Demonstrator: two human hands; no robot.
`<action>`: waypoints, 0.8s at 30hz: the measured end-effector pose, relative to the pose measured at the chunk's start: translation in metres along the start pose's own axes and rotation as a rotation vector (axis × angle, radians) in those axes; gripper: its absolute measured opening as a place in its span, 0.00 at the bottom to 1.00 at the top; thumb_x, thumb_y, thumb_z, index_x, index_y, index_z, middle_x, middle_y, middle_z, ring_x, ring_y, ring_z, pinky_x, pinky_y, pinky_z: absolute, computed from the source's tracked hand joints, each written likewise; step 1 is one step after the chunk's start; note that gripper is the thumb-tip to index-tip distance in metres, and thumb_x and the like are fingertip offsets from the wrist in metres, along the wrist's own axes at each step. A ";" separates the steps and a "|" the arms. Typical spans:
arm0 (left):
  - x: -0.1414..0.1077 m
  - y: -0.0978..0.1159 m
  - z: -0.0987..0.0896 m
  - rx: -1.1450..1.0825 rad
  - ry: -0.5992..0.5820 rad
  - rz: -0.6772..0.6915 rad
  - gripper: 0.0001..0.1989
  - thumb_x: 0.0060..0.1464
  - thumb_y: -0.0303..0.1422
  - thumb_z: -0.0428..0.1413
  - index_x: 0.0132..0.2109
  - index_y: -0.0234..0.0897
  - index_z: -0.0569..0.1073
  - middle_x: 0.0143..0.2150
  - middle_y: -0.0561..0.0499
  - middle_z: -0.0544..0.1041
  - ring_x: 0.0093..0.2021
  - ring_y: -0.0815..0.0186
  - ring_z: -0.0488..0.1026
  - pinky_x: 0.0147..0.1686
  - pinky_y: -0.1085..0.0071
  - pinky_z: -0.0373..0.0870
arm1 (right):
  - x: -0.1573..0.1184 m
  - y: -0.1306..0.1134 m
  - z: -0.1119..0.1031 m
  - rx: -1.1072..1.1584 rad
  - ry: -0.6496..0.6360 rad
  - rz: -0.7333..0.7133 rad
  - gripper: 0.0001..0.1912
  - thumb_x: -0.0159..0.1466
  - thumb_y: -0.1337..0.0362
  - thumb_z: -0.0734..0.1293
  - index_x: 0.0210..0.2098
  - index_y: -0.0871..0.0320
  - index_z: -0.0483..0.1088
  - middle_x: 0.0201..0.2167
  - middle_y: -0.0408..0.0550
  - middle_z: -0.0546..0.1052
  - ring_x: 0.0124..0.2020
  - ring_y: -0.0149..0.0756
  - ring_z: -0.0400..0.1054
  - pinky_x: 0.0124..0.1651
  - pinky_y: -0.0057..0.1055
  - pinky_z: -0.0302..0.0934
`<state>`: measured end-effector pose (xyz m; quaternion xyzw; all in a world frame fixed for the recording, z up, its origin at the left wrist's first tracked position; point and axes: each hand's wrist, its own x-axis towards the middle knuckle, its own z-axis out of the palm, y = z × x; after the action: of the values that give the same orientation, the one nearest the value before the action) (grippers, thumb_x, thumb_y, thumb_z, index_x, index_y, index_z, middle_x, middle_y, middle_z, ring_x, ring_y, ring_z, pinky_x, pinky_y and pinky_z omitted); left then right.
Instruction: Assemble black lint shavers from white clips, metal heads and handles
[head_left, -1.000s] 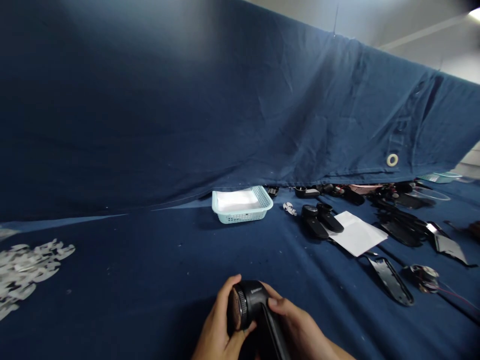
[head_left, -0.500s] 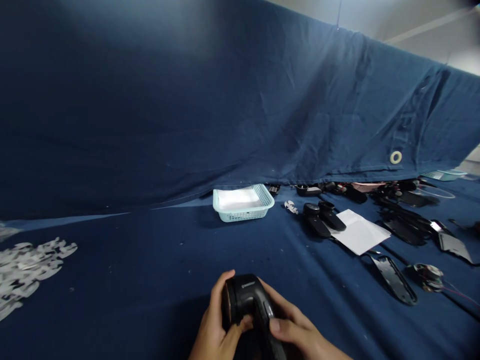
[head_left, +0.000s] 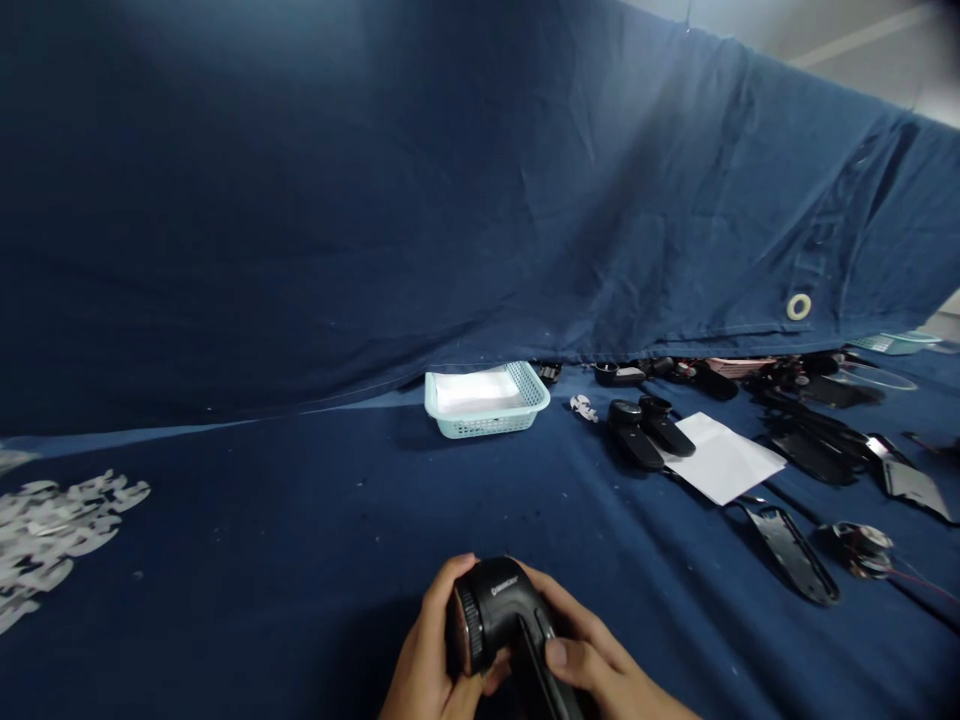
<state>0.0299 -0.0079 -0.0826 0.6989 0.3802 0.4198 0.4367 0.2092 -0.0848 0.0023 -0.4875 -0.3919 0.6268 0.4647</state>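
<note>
A black handheld device (head_left: 499,600) with a round ribbed head and a long handle is held low in the centre of the view. My left hand (head_left: 431,650) wraps round the head from the left, its fingertips at the head's rim and underside. Round the handle, on the right, my right hand (head_left: 592,650) is closed, with the thumb lying on the handle's side. The head's flat face points left and shows a brownish edge. The lower end of the handle runs out of the frame.
A light blue basket (head_left: 487,425) holds white sheets. White plastic pieces (head_left: 64,530) lie at the left. On the right are paired black devices (head_left: 649,435), white paper (head_left: 724,460), an open black shell (head_left: 795,555) and a motor part with wires (head_left: 862,550). A blue curtain (head_left: 450,200) hangs behind.
The device has turned slightly in my hands, so that more of its ribbed rim and flat face shows. Both hands still hold it. The camera view has shifted slightly.
</note>
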 end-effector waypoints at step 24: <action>0.019 0.011 -0.007 0.230 -0.318 0.089 0.39 0.55 0.28 0.54 0.67 0.59 0.46 0.62 0.52 0.65 0.61 0.56 0.62 0.60 0.56 0.58 | 0.036 0.036 -0.001 0.594 -0.177 0.176 0.28 0.52 0.54 0.57 0.47 0.65 0.67 0.29 0.51 0.78 0.26 0.38 0.72 0.32 0.31 0.59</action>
<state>0.0316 0.0073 -0.0654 0.8179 0.3205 0.2769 0.3893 0.1997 -0.0591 -0.0410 -0.3064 -0.1870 0.7915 0.4947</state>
